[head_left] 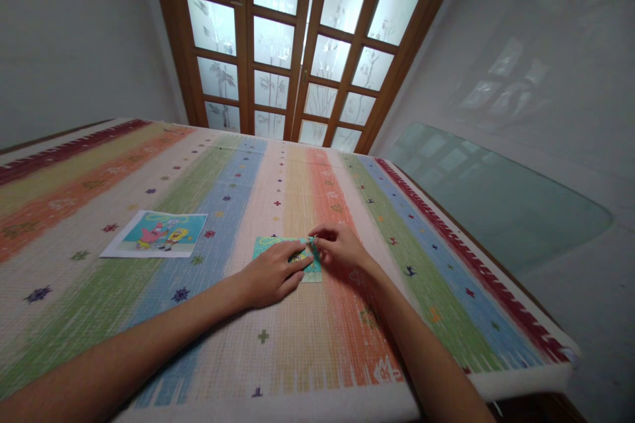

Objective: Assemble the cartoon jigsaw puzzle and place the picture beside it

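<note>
Puzzle: a small teal cartoon puzzle (288,257) is laid flat on the striped cloth (307,337), near the middle of the counter, partly covered by both hands.
Left hand: the left hand (272,274) is laid palm down on the puzzle, fingers spread flat and pressing it to the cloth; nothing is pinched.
Right hand: the right hand (338,245) is set at the puzzle's upper right corner, its fingertips drawn together as if on a small piece; what is pinched is too small to be told.
Handling: the puzzle is judged light, thin and fairly stiff, like card, and easily slid on the woven cloth; loose pieces would be best taken by their edges between thumb and forefinger, while the rest is held down flat.
Reference picture: a printed cartoon picture (156,234) with a white margin is laid flat well to the left of the puzzle, untouched.
Containers: no box, tray or bag is seen on the counter.
Surroundings: a wooden door with frosted panes (297,46) is seen beyond the counter's far edge.
</note>
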The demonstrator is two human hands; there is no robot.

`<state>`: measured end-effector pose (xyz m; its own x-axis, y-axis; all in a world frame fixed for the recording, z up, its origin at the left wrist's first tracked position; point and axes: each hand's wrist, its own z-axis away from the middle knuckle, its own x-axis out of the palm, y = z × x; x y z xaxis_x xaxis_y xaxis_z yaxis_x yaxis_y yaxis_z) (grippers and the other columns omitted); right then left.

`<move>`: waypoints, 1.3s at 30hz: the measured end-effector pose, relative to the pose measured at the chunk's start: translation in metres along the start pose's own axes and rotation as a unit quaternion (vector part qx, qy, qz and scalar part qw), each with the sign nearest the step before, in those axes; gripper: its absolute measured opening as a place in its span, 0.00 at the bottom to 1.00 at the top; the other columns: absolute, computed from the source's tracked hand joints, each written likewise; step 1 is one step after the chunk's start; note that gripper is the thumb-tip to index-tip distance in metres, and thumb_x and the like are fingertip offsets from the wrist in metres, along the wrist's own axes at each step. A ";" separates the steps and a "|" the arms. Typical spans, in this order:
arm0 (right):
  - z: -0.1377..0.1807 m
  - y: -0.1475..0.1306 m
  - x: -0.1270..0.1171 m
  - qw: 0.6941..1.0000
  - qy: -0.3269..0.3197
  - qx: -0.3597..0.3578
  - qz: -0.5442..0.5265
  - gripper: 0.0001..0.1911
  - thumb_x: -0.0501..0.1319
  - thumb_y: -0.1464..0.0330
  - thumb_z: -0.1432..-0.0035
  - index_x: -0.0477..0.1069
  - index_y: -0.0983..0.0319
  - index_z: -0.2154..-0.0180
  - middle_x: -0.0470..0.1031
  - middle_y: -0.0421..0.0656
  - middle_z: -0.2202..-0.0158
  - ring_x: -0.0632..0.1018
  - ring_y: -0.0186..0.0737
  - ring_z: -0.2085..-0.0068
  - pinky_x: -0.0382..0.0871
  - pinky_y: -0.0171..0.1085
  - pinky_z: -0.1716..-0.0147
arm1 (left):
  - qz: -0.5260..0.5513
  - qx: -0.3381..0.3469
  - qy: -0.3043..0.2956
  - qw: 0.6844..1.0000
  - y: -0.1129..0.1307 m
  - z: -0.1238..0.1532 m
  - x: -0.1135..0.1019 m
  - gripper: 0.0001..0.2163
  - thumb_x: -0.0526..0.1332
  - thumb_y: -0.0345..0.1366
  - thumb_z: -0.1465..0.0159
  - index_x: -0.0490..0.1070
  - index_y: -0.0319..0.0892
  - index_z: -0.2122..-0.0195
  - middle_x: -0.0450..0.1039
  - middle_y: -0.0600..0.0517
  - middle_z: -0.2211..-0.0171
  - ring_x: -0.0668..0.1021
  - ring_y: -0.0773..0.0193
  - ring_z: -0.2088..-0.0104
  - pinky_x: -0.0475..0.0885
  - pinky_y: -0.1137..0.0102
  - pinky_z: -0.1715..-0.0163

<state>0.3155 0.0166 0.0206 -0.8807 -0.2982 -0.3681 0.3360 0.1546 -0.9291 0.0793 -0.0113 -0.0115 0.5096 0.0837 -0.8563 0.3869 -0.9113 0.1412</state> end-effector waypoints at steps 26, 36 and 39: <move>0.001 0.003 0.005 0.987 0.047 0.007 0.150 0.08 0.62 0.74 0.45 0.81 0.64 0.66 0.79 0.42 0.73 0.76 0.35 0.74 0.68 0.32 0.71 | -0.002 -0.006 -0.005 1.000 0.001 0.000 0.002 0.17 0.51 0.37 0.25 0.70 0.41 0.39 0.70 0.37 0.40 0.73 0.47 0.39 0.72 0.48 0.41; 0.004 -0.005 0.005 0.965 0.030 -0.053 0.254 0.05 0.66 0.75 0.45 0.81 0.64 0.68 0.77 0.41 0.72 0.73 0.35 0.70 0.65 0.33 0.66 | -0.002 -0.008 -0.007 1.000 0.000 0.001 0.002 0.17 0.51 0.37 0.26 0.69 0.41 0.39 0.70 0.37 0.40 0.73 0.48 0.39 0.71 0.49 0.40; 0.005 -0.006 0.005 0.960 0.029 -0.065 0.269 0.04 0.66 0.76 0.45 0.81 0.64 0.68 0.75 0.41 0.71 0.71 0.35 0.69 0.63 0.33 0.66 | -0.002 -0.008 -0.011 1.000 0.000 0.002 0.003 0.18 0.52 0.36 0.26 0.69 0.42 0.38 0.69 0.37 0.40 0.73 0.47 0.39 0.71 0.48 0.40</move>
<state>0.3105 0.0098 0.0246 -0.6093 -0.0890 -0.7879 0.7067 0.3897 -0.5906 0.0793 -0.0114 -0.0146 0.4911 0.0779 -0.8676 0.4016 -0.9041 0.1462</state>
